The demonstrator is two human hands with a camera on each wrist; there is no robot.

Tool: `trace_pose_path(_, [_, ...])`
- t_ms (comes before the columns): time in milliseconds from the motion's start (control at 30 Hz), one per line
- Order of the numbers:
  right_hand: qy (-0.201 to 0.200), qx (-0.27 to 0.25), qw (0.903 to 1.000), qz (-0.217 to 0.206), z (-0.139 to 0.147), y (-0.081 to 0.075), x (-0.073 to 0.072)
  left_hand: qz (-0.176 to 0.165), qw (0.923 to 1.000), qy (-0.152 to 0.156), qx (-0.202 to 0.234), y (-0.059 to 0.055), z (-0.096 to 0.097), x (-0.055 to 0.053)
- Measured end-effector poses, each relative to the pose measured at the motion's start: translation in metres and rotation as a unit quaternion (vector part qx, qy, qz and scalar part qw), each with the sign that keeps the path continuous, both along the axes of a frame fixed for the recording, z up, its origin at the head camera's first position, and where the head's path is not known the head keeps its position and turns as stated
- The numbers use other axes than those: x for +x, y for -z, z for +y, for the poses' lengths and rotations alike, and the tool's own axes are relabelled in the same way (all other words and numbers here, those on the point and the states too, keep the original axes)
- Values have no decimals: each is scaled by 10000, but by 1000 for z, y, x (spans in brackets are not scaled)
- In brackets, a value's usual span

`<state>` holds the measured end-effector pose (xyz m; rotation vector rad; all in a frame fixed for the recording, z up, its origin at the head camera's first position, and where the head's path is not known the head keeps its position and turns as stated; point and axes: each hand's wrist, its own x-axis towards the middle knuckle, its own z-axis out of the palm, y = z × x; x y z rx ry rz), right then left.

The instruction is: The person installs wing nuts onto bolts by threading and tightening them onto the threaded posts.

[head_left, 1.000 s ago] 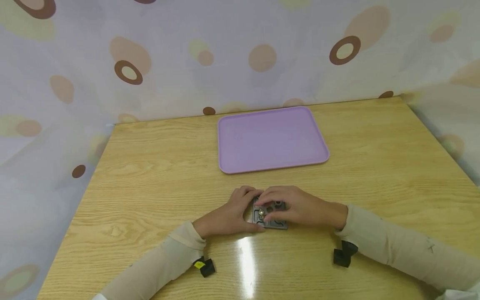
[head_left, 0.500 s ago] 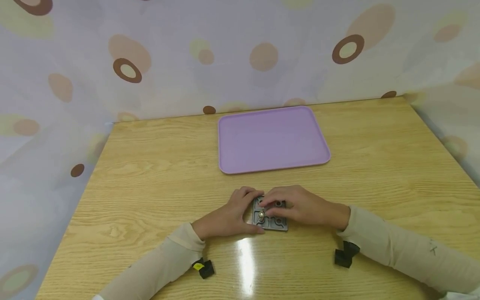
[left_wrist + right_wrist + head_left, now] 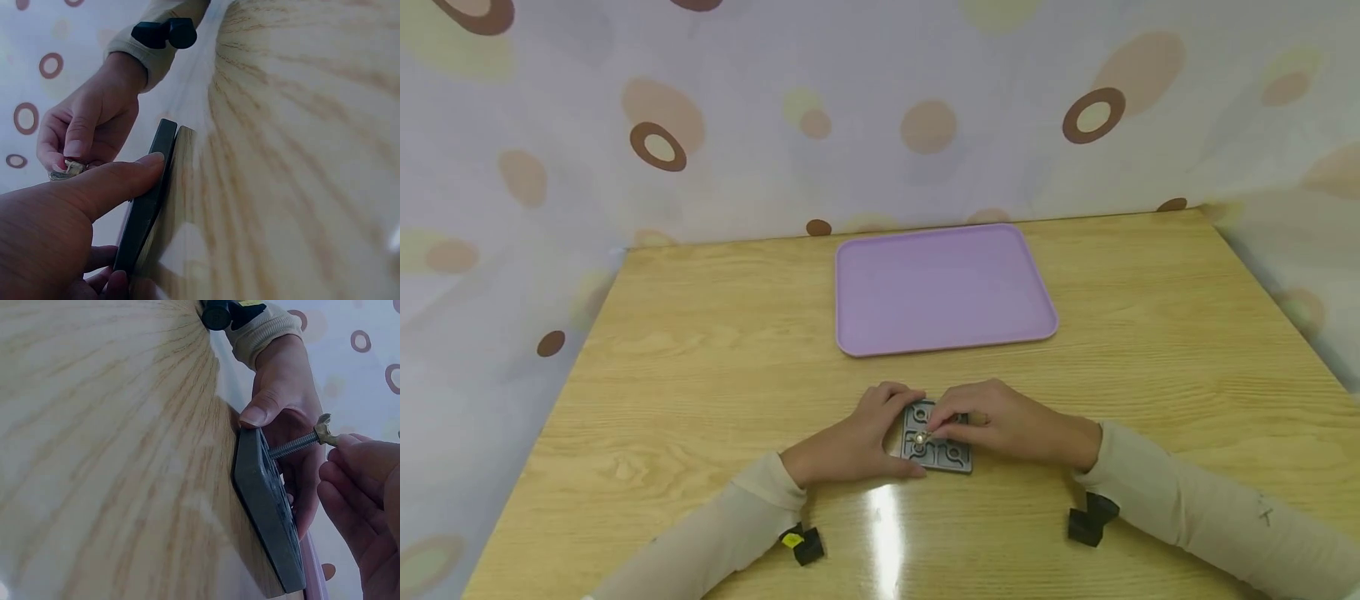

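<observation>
A square grey metal plate [image 3: 936, 458] with recessed channels and round holes lies on the wooden table. From one of its holes rises a threaded bolt [image 3: 294, 447] with a brass-coloured wing nut [image 3: 324, 430] near its upper end. My left hand [image 3: 857, 442] grips the plate at its left side, thumb on the near edge and fingers at the far edge. Thumb and fingertips of my right hand [image 3: 1000, 421] pinch the wing nut from the right. In the left wrist view, the plate [image 3: 149, 200] shows edge-on, and my left thumb covers part of the bolt.
Behind the hands lies a lilac tray [image 3: 943, 287] with a low raised rim. A patterned cloth [image 3: 850, 100] hangs along the table's back and sides. Black blocks [image 3: 1093, 518] are strapped at both wrists. The wooden table [image 3: 700, 350] reflects a bright light.
My right thumb and fingers, earlier spread around the wing nut, have come together on it. The left hand keeps its hold on the plate. The head view has tilted slightly.
</observation>
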<state>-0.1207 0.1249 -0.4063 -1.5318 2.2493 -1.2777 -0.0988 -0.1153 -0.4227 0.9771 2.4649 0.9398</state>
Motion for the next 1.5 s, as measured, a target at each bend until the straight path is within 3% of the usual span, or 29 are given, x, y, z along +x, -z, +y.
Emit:
trace_pose_path(300, [-89,15,9999,-135,1,-3,-4,59,9999,68,65,1,2,-5])
trace_pose_path(567, [-270,3,9987,-427,-2,5,0,-98,9999,-37,97,5,-1,5])
trace_pose_path(867, [-256,50,9995,-192,-3,-1,2,45,9999,71,134,4,0,1])
trace_pose_path(1267, [-324,187,9991,-193,0,4,6,-105,9996,147,231,4,8,3])
trace_pose_path(1500, [-70,216,9997,-103,2,2,5,-153,9997,100,161,2,10,-1])
